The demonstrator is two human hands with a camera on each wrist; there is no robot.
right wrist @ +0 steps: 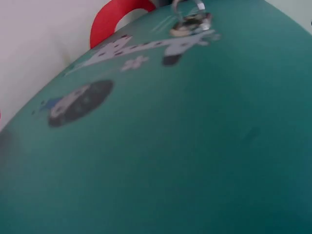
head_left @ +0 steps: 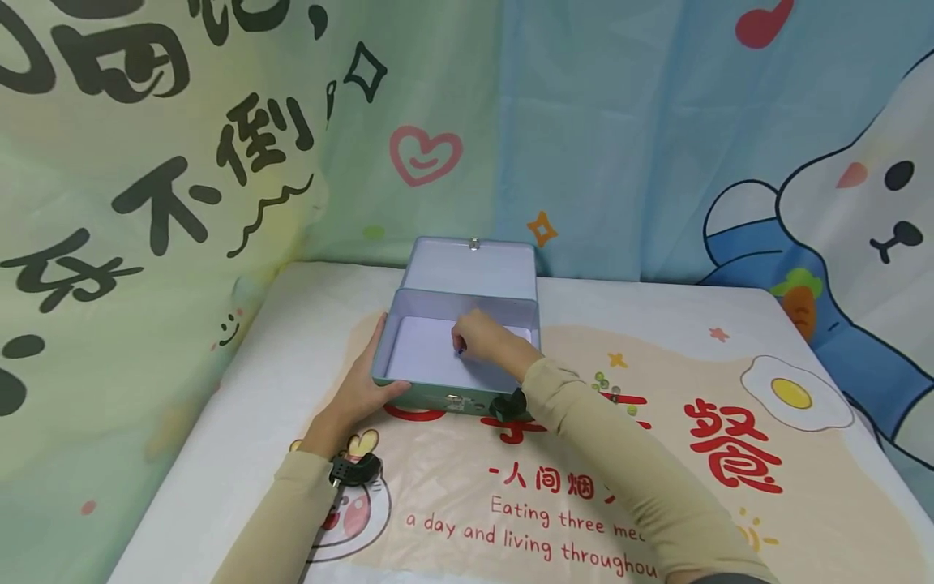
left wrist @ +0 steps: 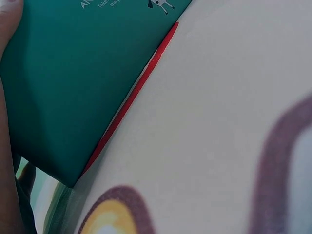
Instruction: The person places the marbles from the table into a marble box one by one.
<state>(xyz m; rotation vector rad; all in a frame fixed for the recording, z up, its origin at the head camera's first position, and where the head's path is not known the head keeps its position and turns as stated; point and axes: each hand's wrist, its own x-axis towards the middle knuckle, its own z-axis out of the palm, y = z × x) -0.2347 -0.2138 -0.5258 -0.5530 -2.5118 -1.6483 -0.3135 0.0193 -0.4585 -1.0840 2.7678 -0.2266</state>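
Note:
A green tin box (head_left: 426, 397) stands on the table with its lid (head_left: 470, 268) raised at the back; its pale interior shows. My left hand (head_left: 362, 385) holds the box at the front left corner, fingers along the left wall and thumb on the front. Inside the box is my right hand (head_left: 477, 334), its fingers curled and pointing down. A small dark blue thing (head_left: 461, 350) shows at those fingertips, too small to identify. The right wrist view shows only the box's green printed front (right wrist: 195, 136) and its metal clasp (right wrist: 192, 23).
Several small greenish glass balls (head_left: 601, 381) lie on the printed tablecloth (head_left: 467, 503) right of the box, partly behind the right sleeve (head_left: 620, 454). A printed curtain (head_left: 584, 146) hangs behind the table.

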